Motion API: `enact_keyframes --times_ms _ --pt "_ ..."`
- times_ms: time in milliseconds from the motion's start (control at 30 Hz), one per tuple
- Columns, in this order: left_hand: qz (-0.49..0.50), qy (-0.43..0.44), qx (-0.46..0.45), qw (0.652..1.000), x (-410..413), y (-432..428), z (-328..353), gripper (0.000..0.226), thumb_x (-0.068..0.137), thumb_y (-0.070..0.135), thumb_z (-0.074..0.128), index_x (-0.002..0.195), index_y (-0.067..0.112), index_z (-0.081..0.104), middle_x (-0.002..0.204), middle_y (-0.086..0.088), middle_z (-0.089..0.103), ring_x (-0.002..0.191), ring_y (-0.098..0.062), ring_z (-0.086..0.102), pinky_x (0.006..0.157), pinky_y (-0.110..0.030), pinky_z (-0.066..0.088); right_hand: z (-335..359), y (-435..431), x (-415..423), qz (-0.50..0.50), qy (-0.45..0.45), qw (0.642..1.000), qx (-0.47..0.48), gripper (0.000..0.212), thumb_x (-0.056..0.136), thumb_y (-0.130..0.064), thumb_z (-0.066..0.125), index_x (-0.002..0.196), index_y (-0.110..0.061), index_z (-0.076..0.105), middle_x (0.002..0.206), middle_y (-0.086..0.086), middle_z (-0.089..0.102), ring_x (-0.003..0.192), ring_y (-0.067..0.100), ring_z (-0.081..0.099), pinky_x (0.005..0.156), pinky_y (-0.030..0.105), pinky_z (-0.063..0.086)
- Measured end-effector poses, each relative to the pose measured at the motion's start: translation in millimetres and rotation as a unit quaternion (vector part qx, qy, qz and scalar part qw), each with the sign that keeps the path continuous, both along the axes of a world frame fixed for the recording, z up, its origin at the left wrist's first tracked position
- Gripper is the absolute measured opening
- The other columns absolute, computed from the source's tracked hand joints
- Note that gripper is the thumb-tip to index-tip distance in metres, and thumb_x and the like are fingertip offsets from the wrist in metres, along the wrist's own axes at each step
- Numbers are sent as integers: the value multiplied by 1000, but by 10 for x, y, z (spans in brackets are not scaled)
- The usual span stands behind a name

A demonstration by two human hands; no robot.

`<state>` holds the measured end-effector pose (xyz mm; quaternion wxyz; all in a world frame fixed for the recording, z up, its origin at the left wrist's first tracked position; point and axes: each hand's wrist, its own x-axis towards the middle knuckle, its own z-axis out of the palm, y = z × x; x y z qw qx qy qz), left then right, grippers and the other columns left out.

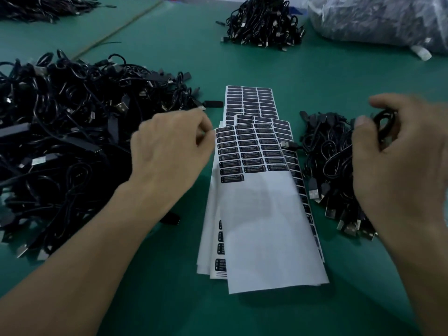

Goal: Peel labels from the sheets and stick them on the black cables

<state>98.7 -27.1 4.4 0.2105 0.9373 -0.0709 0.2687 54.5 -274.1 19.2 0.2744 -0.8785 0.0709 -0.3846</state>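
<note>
A stack of white label sheets (264,214) lies in the middle of the green table; the top sheet has black labels (252,151) on its far half and bare backing on the near half. My left hand (169,151) hovers at the sheet's left edge, fingertips curled at the top-left labels; whether it pinches one is unclear. My right hand (397,161) grips a coiled black cable (385,122) above the small pile of black cables (332,166) to the right of the sheets.
A big heap of black cables (60,141) fills the left side. Another cable pile (264,23) sits at the far middle, a clear plastic bag of cables (378,18) at the far right, and more cables (41,6) at the far left.
</note>
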Motion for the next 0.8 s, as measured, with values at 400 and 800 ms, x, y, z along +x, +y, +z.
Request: enact_keyframes --times_ms 400,800 --pt "103 7 133 986 362 358 -17 60 99 14 53 154 19 32 162 -6 29 141 -35 29 110 -53 28 -143 402 -135 151 -54 976 -144 14 93 -13 65 101 -9 75 91 8 69 86 28 59 80 35 43" --pt "120 106 74 984 515 372 106 18 99 5 51 115 -4 54 139 -26 37 115 -44 45 91 -48 42 -327 529 -165 308 96 944 -64 17 94 -23 61 101 -19 75 84 -12 69 76 4 57 70 34 55"
